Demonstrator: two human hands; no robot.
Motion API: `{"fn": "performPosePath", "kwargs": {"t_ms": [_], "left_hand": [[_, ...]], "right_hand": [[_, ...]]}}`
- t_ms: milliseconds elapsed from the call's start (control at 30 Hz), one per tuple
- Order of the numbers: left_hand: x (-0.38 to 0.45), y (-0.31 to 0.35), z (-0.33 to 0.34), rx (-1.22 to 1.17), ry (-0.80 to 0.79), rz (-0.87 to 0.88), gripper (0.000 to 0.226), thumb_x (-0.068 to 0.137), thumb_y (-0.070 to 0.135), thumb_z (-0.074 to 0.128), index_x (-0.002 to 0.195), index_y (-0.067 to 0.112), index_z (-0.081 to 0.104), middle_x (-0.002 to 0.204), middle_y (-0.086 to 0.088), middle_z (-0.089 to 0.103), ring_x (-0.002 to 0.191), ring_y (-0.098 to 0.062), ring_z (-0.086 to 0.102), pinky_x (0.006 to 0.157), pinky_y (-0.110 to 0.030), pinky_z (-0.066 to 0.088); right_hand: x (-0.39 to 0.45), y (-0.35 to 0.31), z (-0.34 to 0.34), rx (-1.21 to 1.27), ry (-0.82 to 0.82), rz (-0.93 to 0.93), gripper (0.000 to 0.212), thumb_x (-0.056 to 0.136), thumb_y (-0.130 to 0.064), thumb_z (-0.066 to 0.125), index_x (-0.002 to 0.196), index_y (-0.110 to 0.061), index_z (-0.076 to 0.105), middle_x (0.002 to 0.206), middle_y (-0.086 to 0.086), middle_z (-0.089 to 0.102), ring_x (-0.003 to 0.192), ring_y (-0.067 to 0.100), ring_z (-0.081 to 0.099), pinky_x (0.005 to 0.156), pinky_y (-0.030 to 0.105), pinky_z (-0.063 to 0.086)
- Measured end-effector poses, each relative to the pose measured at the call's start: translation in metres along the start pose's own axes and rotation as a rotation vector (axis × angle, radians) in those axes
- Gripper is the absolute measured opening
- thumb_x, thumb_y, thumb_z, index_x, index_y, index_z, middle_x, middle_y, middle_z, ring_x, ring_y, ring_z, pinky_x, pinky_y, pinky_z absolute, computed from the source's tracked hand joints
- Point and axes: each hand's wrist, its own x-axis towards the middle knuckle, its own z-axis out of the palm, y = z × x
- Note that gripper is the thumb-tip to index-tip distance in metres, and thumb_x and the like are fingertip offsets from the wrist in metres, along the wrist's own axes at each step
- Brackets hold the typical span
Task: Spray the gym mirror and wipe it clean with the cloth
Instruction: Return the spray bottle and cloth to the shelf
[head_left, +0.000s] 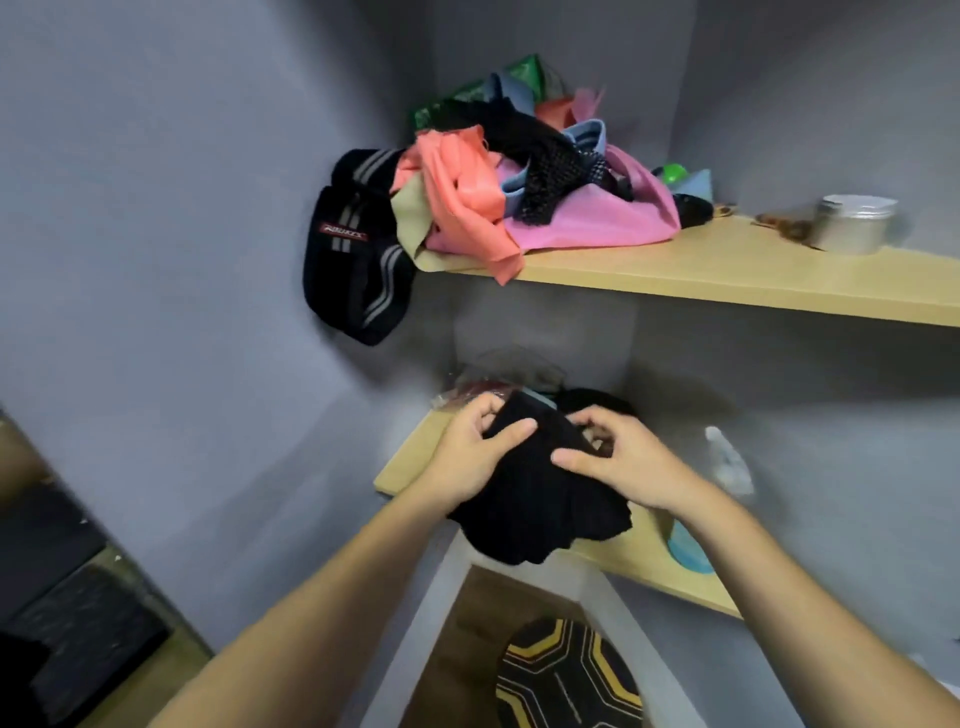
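A black cloth (535, 499) lies bunched on the lower wooden shelf (410, 457) and hangs over its front edge. My left hand (472, 447) grips the cloth's left side with thumb and curled fingers. On the cloth's right side my right hand (618, 457) pinches the fabric between thumb and fingers. A clear spray bottle (727, 460) stands blurred on the same shelf, to the right of my right hand. Below my right wrist a light-blue object (688, 551) shows, partly hidden. No mirror is in view.
The upper shelf (727, 280) holds a heap of pink, orange and blue bands (519, 192), a black strap (353, 244) hanging off its left end, and a silver tin (854, 221). Grey walls close the corner. A black-and-yellow ball (569, 675) sits below.
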Motion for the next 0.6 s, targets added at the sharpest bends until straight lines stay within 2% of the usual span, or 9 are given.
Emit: {"fn": "performPosePath", "kwargs": {"t_ms": [67, 133, 200, 300, 367, 500, 600], "left_hand": [[0.002, 0.002, -0.033, 0.026, 0.113, 0.004, 0.017, 0.097, 0.013, 0.069, 0.086, 0.013, 0.056, 0.073, 0.009, 0.071, 0.070, -0.004, 0.067, 0.064, -0.019, 0.051], [0.009, 0.000, -0.064, 0.093, 0.173, -0.001, 0.018, 0.097, 0.019, 0.070, 0.086, 0.014, 0.056, 0.071, 0.010, 0.071, 0.068, -0.005, 0.068, 0.063, -0.019, 0.050], [0.018, -0.010, -0.092, 0.179, 0.172, -0.026, 0.019, 0.096, 0.022, 0.071, 0.086, 0.016, 0.056, 0.071, 0.011, 0.071, 0.066, -0.005, 0.068, 0.062, -0.018, 0.049], [0.036, -0.027, -0.128, 0.266, 0.123, -0.106, 0.021, 0.097, 0.020, 0.070, 0.084, 0.019, 0.054, 0.075, 0.010, 0.069, 0.075, -0.010, 0.066, 0.073, -0.024, 0.049], [0.049, -0.039, -0.145, 0.327, 0.098, -0.156, 0.023, 0.098, 0.019, 0.067, 0.081, 0.021, 0.052, 0.081, 0.003, 0.066, 0.084, -0.018, 0.062, 0.080, -0.030, 0.047], [0.068, -0.059, -0.161, 0.483, 0.131, -0.208, 0.025, 0.101, 0.026, 0.063, 0.081, 0.015, 0.052, 0.081, -0.004, 0.063, 0.079, -0.020, 0.059, 0.075, -0.034, 0.045], [0.080, -0.076, -0.165, 0.606, 0.159, -0.239, 0.029, 0.101, 0.032, 0.062, 0.080, 0.016, 0.050, 0.079, -0.002, 0.060, 0.077, -0.021, 0.058, 0.070, -0.033, 0.043]], "right_hand": [[0.018, 0.000, 0.018, 0.026, -0.107, 0.028, 0.040, 0.078, -0.055, 0.077, 0.093, -0.020, 0.067, 0.088, -0.004, 0.068, 0.081, 0.013, 0.066, 0.076, 0.036, 0.052], [0.041, -0.002, 0.036, 0.056, -0.122, 0.069, 0.029, 0.085, -0.036, 0.078, 0.087, -0.011, 0.063, 0.081, -0.004, 0.065, 0.074, 0.009, 0.062, 0.070, 0.032, 0.048], [0.064, -0.004, 0.053, 0.071, -0.105, 0.102, 0.025, 0.090, -0.027, 0.074, 0.087, -0.007, 0.060, 0.079, 0.000, 0.065, 0.071, 0.010, 0.061, 0.068, 0.031, 0.046], [0.092, -0.003, 0.076, 0.021, -0.047, 0.111, 0.021, 0.095, -0.027, 0.068, 0.087, -0.011, 0.056, 0.078, 0.011, 0.063, 0.069, 0.022, 0.059, 0.067, 0.038, 0.047], [0.106, -0.001, 0.091, 0.011, 0.005, 0.113, 0.014, 0.097, -0.024, 0.065, 0.090, -0.014, 0.059, 0.085, 0.012, 0.066, 0.076, 0.023, 0.061, 0.074, 0.039, 0.049], [0.126, 0.008, 0.114, 0.057, 0.090, 0.144, 0.006, 0.098, -0.019, 0.063, 0.092, -0.020, 0.063, 0.089, -0.005, 0.066, 0.088, 0.015, 0.062, 0.080, 0.029, 0.045], [0.142, 0.021, 0.129, 0.077, 0.096, 0.201, 0.006, 0.098, -0.019, 0.063, 0.097, -0.014, 0.066, 0.096, 0.000, 0.068, 0.091, 0.017, 0.062, 0.081, 0.028, 0.043]]}}
